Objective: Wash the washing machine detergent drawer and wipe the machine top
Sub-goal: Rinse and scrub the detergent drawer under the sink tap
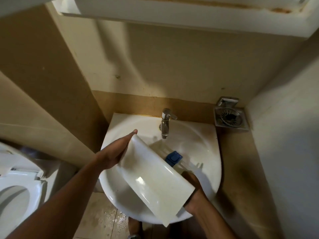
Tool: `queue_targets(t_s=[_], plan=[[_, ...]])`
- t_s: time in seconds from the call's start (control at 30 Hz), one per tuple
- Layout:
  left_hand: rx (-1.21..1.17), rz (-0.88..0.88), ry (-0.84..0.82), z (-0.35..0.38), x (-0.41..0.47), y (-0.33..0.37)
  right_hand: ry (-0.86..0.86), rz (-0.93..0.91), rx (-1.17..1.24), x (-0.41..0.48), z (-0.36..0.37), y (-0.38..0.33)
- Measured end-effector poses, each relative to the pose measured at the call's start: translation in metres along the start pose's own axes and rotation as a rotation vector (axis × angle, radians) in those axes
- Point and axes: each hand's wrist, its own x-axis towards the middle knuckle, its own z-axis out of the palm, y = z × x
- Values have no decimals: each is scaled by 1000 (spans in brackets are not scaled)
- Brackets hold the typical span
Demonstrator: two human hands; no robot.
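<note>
Two hands (112, 156) (193, 192) gripping one detergent drawer (155, 183), one sink (203, 138), one tap (165, 121)

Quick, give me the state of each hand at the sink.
Left hand: holding the upper end of the detergent drawer over the sink.
Right hand: gripping the drawer's lower end, fingers partly hidden behind it.

A white wash basin (211, 152) stands against the far wall, with a chrome tap (165, 122) fixed on its far rim. To its right runs a beige ledge (241, 169); in the far corner of this ledge lies a square metal drain grate (230, 119). Below the basin is a tiled floor (100, 219) with wet spots.
</note>
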Motion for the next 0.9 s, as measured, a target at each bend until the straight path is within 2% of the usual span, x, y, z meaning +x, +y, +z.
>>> queue_targets(t_s=[0.13,0.23,0.4,0.5,0.63,0.7,0.77,0.9], plan=[[-53,-174,-149,-9,-16,-2,-141,18,-300,0,-7,-33],[-99,-276,-130,-9,-16,-24,-206,84,-664,27,6,-68],[-127,-136,22,19,-10,-62,-297,59,-1060,89,21,-112],[-240,-65,134,44,-6,-77,-278,-68,-1286,108,37,-130],[-410,28,299,77,-4,-91,25,-389,-1705,113,63,-132],[-441,58,342,91,-5,-91,223,-572,-1729,109,67,-122],[-482,70,355,102,-3,-85,352,-728,-1637,107,67,-112],[-528,38,375,110,3,-74,404,-904,-1367,101,65,-95]])
